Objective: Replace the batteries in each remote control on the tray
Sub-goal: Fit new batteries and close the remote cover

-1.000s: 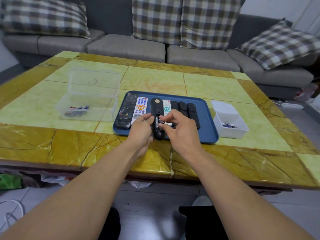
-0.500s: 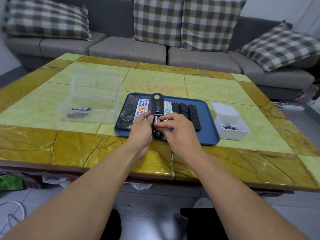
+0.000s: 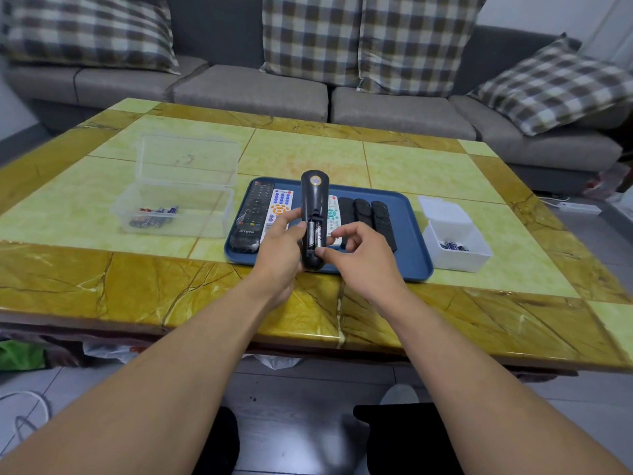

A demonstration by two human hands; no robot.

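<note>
Black remote [image 3: 312,214] is up off the tray, back side facing the camera, cover off, two batts [image 3: 315,234] seated in the open bay. Left hand [image 3: 279,250] wraps it from the left side, thumb on the bay's left edge. Right hand [image 3: 359,258] sits just right of the bay, fingers loosely curled, thumb tip touching the remote's near end below the batts; can't tell if it pinches anything.

Step in hand, as I read it: getting the batts in or out of this bay; can't tell whether these are old or new.

- Keep left grip on the body only, not over the bay.
- If removing: lever from the non-spring end, one batt at a time.
- If seating: check +/- marks, press flat end to spring first, then push down till flush.
- Work over the tray [image 3: 411,262] near the table's near edge so a dropped batt doesn't roll off.

Farther out on the tray: more remotes w/ three black covers [image 3: 363,212] beside them. White bin [image 3: 455,255] w/ batts toward the right edge, clear box [image 3: 178,217] w/ batts toward the left. Don't mix the two piles.
</note>
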